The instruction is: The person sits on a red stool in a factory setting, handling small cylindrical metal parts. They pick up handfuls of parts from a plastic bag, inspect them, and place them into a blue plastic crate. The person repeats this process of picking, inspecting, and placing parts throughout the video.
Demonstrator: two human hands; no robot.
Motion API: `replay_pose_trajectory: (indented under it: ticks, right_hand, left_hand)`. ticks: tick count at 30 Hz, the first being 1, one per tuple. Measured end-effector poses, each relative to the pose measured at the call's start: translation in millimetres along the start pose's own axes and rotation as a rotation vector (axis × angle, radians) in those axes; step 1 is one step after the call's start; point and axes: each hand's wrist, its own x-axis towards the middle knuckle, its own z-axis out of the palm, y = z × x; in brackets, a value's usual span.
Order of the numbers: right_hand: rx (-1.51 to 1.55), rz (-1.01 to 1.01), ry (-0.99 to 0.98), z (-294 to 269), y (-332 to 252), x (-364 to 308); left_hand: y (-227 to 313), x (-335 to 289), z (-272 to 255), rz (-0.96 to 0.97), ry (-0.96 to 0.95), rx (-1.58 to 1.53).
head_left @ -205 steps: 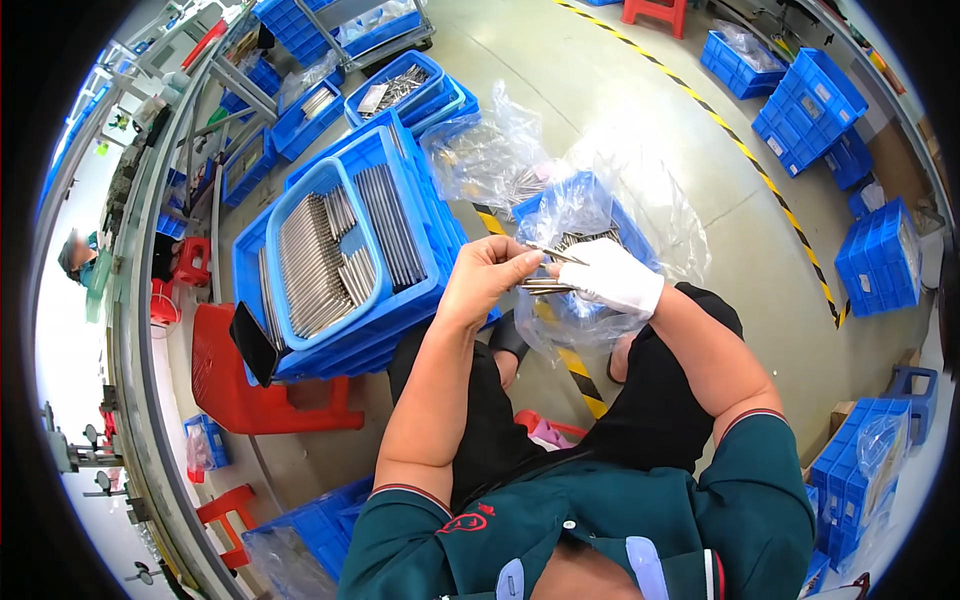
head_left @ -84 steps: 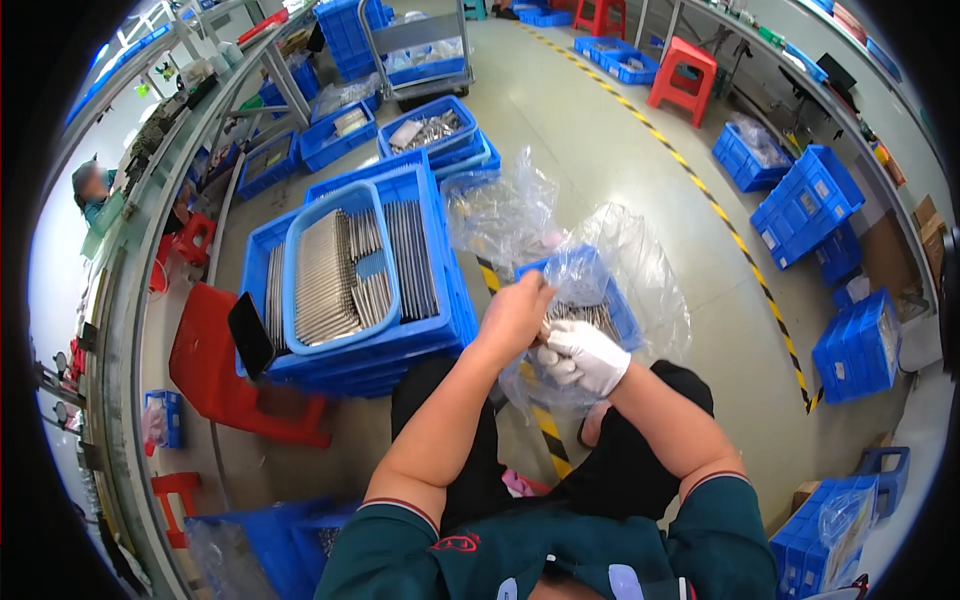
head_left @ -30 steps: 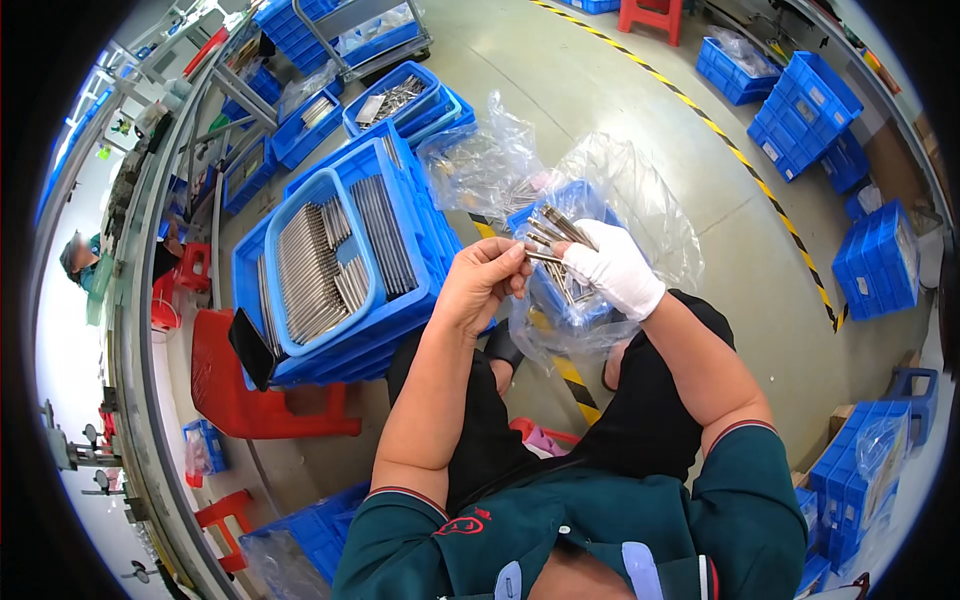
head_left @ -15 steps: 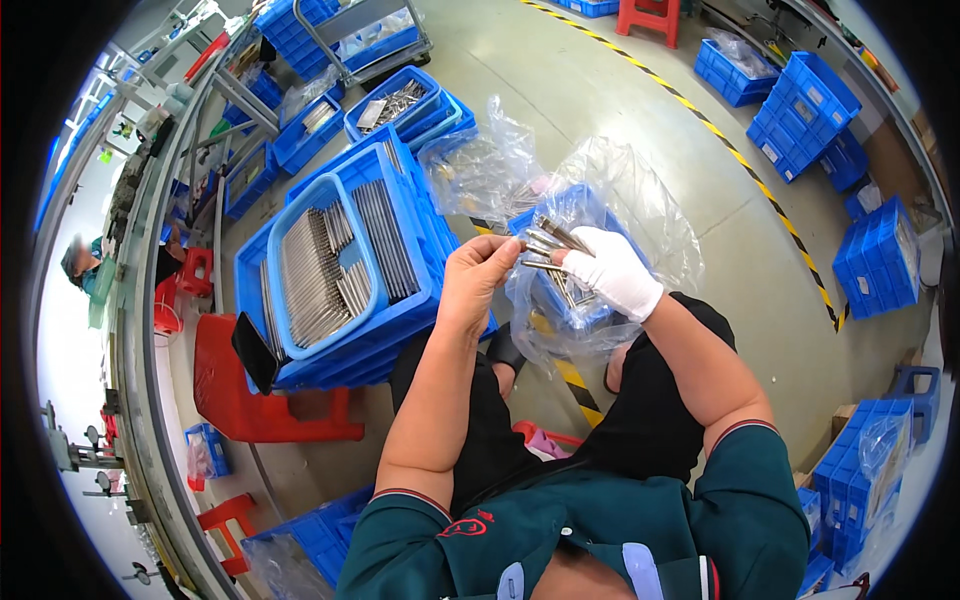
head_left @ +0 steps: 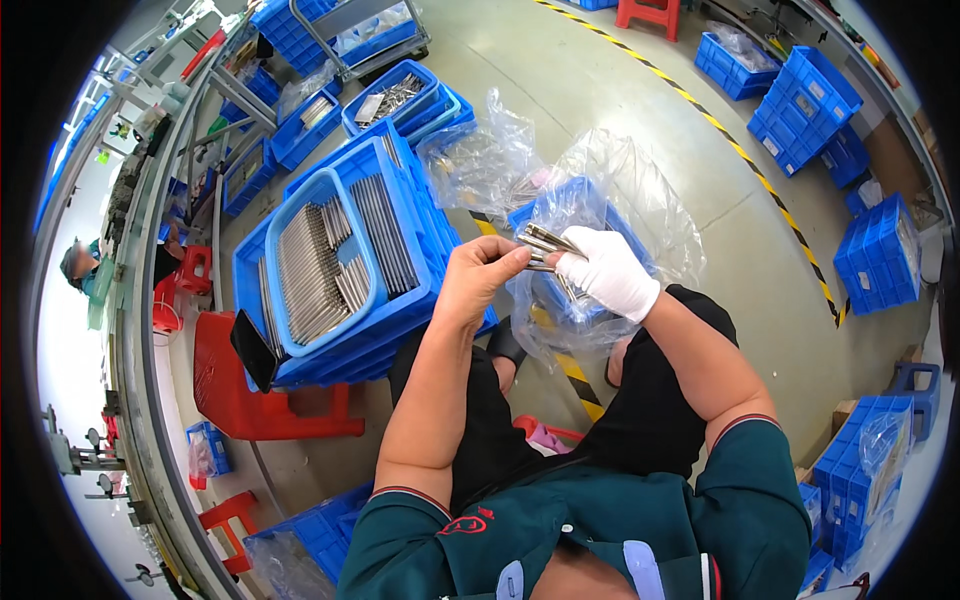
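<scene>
My right hand [head_left: 610, 274], in a white glove, is closed round a small bunch of slim metal rods [head_left: 543, 238] that stick out toward the left. Bare, my left hand [head_left: 478, 277] pinches at the left ends of these rods with thumb and fingers; its fingertips are partly hidden. Below the hands, a blue crate [head_left: 632, 240] lined with clear plastic bag [head_left: 645, 185] holds more metal rods. To the left, a light blue tray [head_left: 378, 285] with rows of similar rods rests on a stack of blue crates [head_left: 430, 235].
A red stool [head_left: 225, 375] supports the stack's near side, with a black flap [head_left: 255, 352] at the corner. Another blue bin [head_left: 432, 85] of metal parts stands beyond. Yellow-black tape [head_left: 740, 150] crosses the floor. Blue crates [head_left: 880, 255] line the right. A person [head_left: 85, 265] is far left.
The rods between my hands have drawn together into a tighter bunch. My left fingers have moved slightly right, against the rods' ends.
</scene>
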Motion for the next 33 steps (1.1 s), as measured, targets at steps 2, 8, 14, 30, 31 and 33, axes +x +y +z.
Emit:
replay_pose_trajectory:
  ticks: [2, 8, 14, 30, 31, 33]
  right_hand:
    - [0.013, 0.001, -0.004, 1.0, 0.0, 0.7]
    - [0.055, 0.043, -0.035, -2.2, -0.7, 2.9]
    - [0.323, 0.225, -0.228, -8.3, -1.5, 2.7]
    - [0.396, 0.264, -0.309, -11.1, -5.4, -1.8]
    - [0.360, 0.233, -0.280, -9.1, -5.4, -2.5]
    - [0.328, 0.183, -0.260, -6.1, -2.1, -1.9]
  left_hand:
    - [-0.4, -0.2, 0.7, 0.001, -0.004, 0.001]
    - [3.2, -1.5, -1.1, 0.061, 0.119, 0.063]
    - [-1.2, 2.1, -5.5, -0.019, 0.048, -0.091]
    - [3.2, -1.2, -13.2, -0.013, -0.077, 0.007]
    - [2.0, -0.6, -14.6, -0.020, -0.083, 0.008]
    - [0.6, -0.4, -16.3, -0.028, -0.083, 0.008]
